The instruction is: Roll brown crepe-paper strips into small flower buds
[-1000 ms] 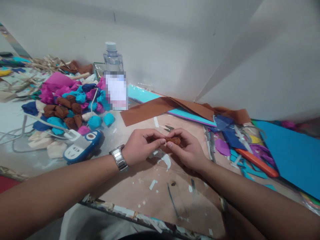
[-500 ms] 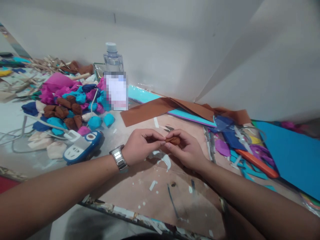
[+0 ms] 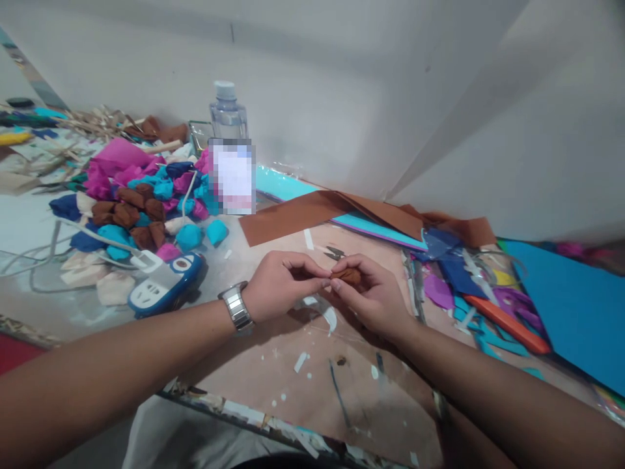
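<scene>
Above the middle of the table, my left hand [image 3: 278,286], with a metal watch on its wrist, pinches one end of a small brown crumpled crepe paper piece [image 3: 347,276]. The fingers and thumb of my right hand [image 3: 378,299] are closed round the body of the same piece. The fingertips of both hands nearly meet at its left end. Just behind them lie small scissors [image 3: 334,252], only partly visible. A long brown paper strip [image 3: 293,212] stretches across the table beyond my hands.
To the left lie a pile of crumpled paper pieces [image 3: 117,241] in several colours and a blue-and-white power strip [image 3: 166,283] with cables. A phone [image 3: 233,179] leans against a bottle [image 3: 228,117]. At right are an orange-handled cutter [image 3: 510,324] and a blue sheet [image 3: 576,306].
The whole view has shifted slightly, so things appear a little further right. Both hands keep hold of the brown piece, and more of it shows between the right fingers.
</scene>
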